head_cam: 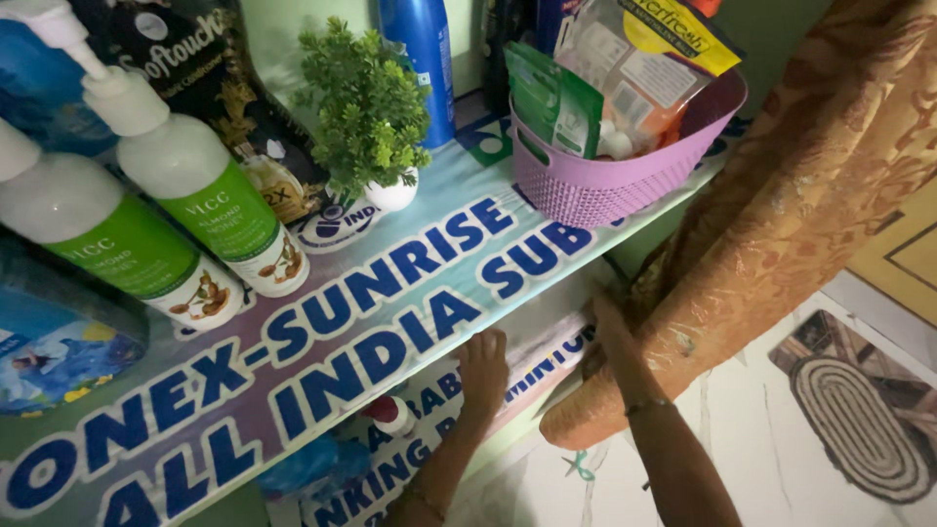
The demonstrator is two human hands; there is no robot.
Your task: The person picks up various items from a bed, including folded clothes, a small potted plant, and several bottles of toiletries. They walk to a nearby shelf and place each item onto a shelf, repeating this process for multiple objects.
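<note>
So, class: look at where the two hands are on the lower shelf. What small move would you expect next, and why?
Probably the left hand slides a little toward the small red-and-white container. That hand lies flat and empty on the lower shelf's printed liner, and the container stands close beside it. The right hand rests at the patterned curtain, seemingly holding it aside.

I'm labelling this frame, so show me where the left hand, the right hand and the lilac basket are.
left hand (483,368), head view, on the back of the hand.
right hand (615,342), head view, on the back of the hand.
lilac basket (595,190), head view, on its front wall.
</note>
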